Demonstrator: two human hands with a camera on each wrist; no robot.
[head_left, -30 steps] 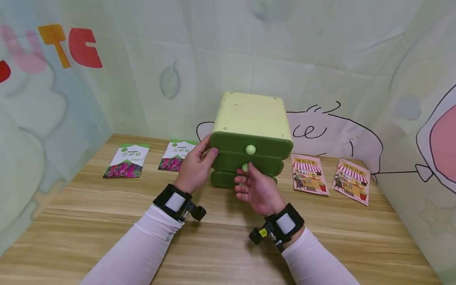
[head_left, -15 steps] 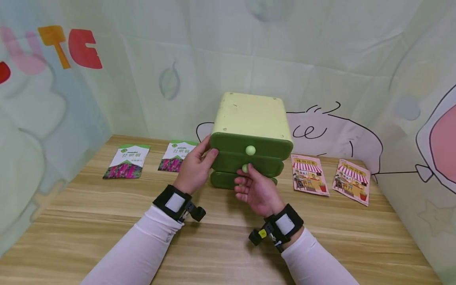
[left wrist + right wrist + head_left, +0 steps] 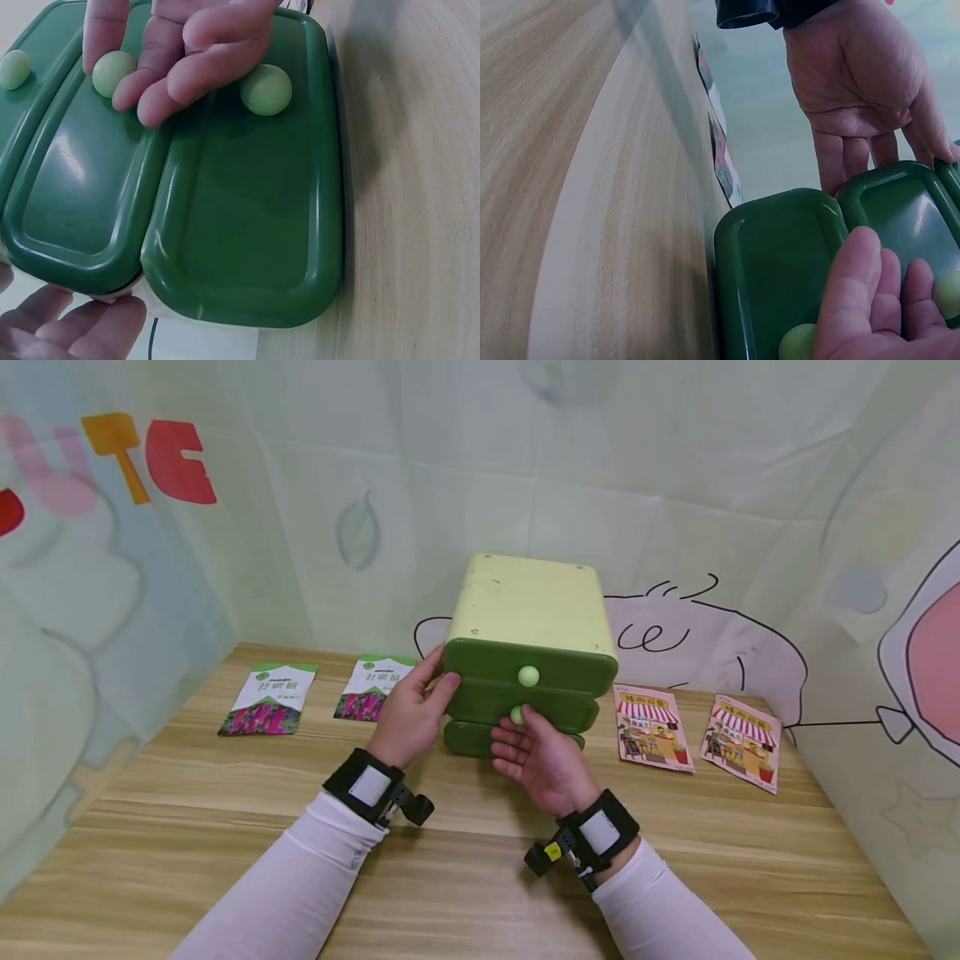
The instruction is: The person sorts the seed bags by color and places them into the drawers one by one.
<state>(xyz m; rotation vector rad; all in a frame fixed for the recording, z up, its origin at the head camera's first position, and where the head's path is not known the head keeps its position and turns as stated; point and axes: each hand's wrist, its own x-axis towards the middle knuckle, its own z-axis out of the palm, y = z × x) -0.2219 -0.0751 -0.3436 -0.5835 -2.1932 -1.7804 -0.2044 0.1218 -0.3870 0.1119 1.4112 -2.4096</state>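
Note:
A small drawer cabinet [image 3: 532, 602] with a cream body stands on the table. Its dark green drawer fronts [image 3: 240, 202] are stacked one above another, each with a round pale green knob. My left hand [image 3: 408, 710] grips the cabinet's left side, thumb on the front edge and fingers along the side wall. My right hand [image 3: 551, 760] pinches the middle drawer's knob [image 3: 112, 73] between thumb and forefinger, its other fingers loosely bent in front of the lower drawer. The top knob [image 3: 528, 676] is untouched. Part of the bottom drawer hides behind my right hand.
Two white and green packets with pink flowers [image 3: 270, 697] [image 3: 367, 687] lie left of the cabinet. On the right lie two pink packets with a shop picture [image 3: 654, 728] [image 3: 742, 742]. A printed cloth wall [image 3: 300, 527] rises behind the wooden table [image 3: 450, 893].

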